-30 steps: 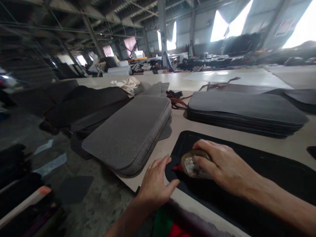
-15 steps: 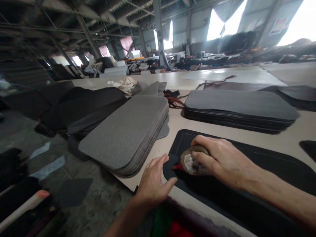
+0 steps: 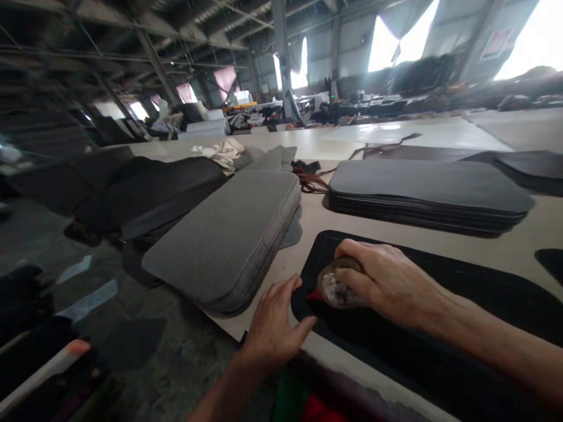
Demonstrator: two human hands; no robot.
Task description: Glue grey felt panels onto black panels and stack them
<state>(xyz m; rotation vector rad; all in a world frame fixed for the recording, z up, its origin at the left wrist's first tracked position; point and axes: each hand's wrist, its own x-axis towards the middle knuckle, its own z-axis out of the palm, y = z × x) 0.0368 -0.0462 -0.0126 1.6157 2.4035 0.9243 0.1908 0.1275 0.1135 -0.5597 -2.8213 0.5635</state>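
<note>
My right hand point(image 3: 378, 275) is wrapped round a stained squeeze bottle point(image 3: 335, 287), which lies tilted on its side. Its red nozzle point(image 3: 314, 295) points left, close above the near-left corner of a black rounded panel point(image 3: 422, 334). The panel lies flat on the table, partly hidden under my right forearm. At that same corner, my left hand point(image 3: 275, 322) has thumb and fingers spread and holds nothing. Its fingertips are by the panel's left edge; whether they touch it I cannot tell.
A tall stack of grey rounded panels point(image 3: 220, 234) stands to the left, by the table edge. Behind lies another dark stack point(image 3: 426, 184), with brown straps point(image 3: 313, 180) beside it. White cloth point(image 3: 222, 153) and dark sheets point(image 3: 167, 187) lie further left.
My right hand and the squeeze bottle have shifted slightly to the left over the panel. My left hand stays in about the same place.
</note>
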